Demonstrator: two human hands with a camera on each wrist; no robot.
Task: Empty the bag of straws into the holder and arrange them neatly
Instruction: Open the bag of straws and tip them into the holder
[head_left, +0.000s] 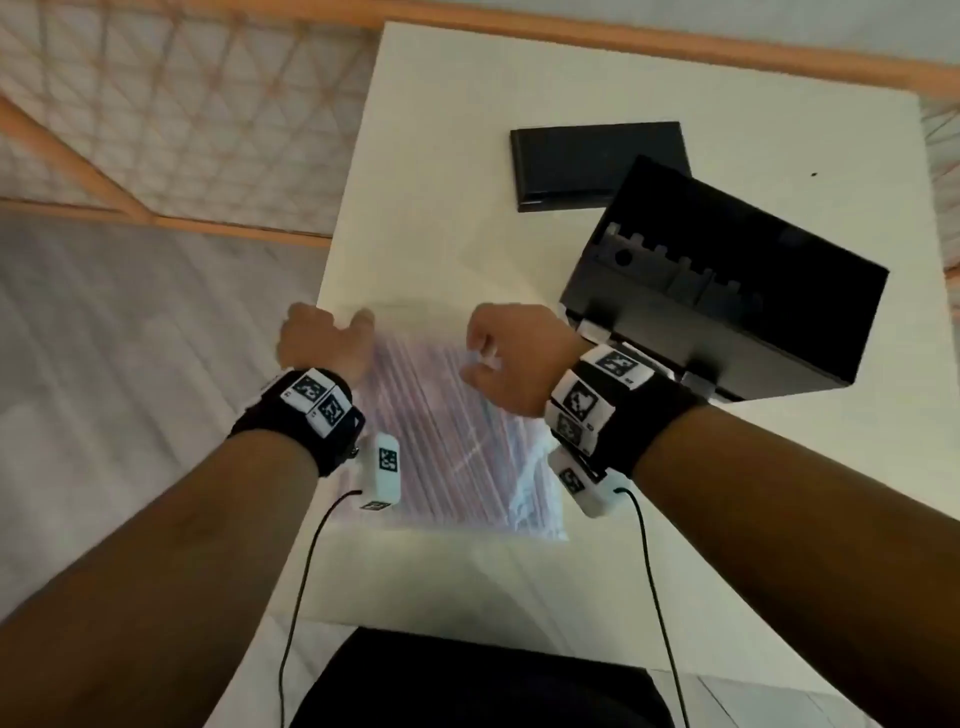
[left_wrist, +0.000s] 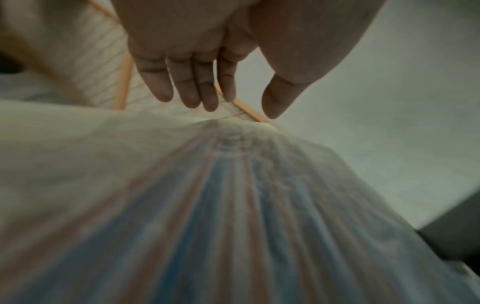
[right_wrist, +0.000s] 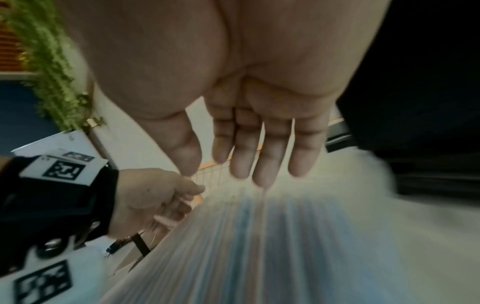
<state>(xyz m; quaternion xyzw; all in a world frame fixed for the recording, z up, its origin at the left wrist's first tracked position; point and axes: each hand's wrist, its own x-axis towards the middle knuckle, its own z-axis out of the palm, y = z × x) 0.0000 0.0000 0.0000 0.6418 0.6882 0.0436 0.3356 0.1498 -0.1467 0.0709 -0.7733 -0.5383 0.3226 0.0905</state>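
Hovering both hands over the bag (head_left: 441, 415) at frame centre: left hand (head_left: 324, 340) and right hand (head_left: 511, 353) loose-fingered, gripping nothing; next, pinch its top edge, then tip toward the holder (head_left: 727, 280).

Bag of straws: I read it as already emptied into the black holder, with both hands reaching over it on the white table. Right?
Not quite. The bag of straws is still full; the head view shows the striped straws packed inside it, and the black holder holds none. The rest stands: left hand and right hand reach over it on the white table.
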